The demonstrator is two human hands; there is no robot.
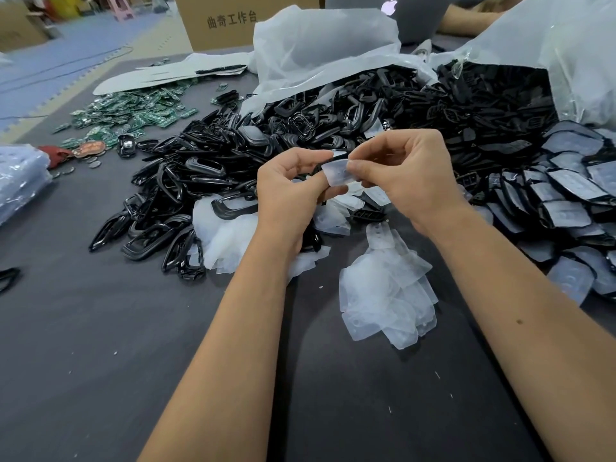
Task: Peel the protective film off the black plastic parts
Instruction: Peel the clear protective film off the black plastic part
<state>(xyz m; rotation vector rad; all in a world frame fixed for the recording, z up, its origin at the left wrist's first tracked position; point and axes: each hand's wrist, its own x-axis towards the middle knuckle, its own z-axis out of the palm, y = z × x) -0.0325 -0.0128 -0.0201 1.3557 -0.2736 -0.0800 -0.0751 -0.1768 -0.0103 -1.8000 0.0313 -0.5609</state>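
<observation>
My left hand (290, 185) grips a black plastic part (338, 155), which is mostly hidden behind my fingers. A translucent protective film (338, 173) curls away from it, pinched between the thumb and fingers of my right hand (406, 171). Both hands are raised above the dark table (100, 361). Peeled films lie in a heap (386, 295) just below my right wrist and in another (226, 238) under my left wrist. A stack of black parts with film on them (566, 195) lies at the right.
A big pile of black frames (206, 175) spreads behind my hands, spilling from clear plastic bags (320, 45). Green circuit boards (133, 111) lie at the back left. A cardboard box (233, 21) stands at the far edge. A plastic bundle (20, 178) sits at the left edge.
</observation>
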